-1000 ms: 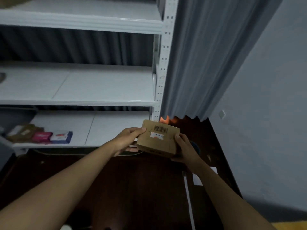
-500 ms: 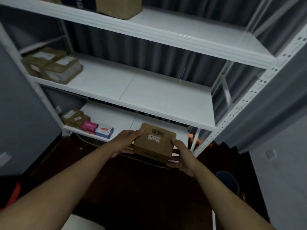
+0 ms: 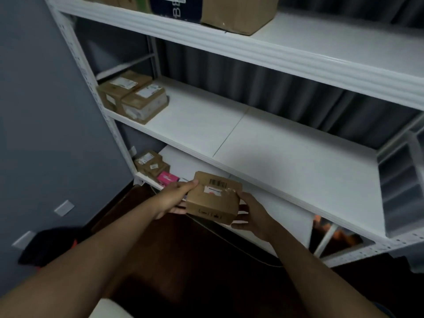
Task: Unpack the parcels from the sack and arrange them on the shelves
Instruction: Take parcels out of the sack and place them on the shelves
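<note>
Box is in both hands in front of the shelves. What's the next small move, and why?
Probably lift the cardboard box forward onto the bare stretch of the middle shelf. Left hand and right hand hold it just below that shelf's front edge, with open space right of the stacked parcels.

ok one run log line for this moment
phase: carrying | held: barcoded cardboard parcel | left hand: gripping | right hand: gripping | parcel: in front of lowest shelf

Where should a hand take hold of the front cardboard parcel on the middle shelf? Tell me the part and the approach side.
Grip the front parcel across its two short sides, coming in from the open front edge of the middle shelf. A second parcel sits close behind it and the wall side is tight, but its right side faces bare shelf.
</note>
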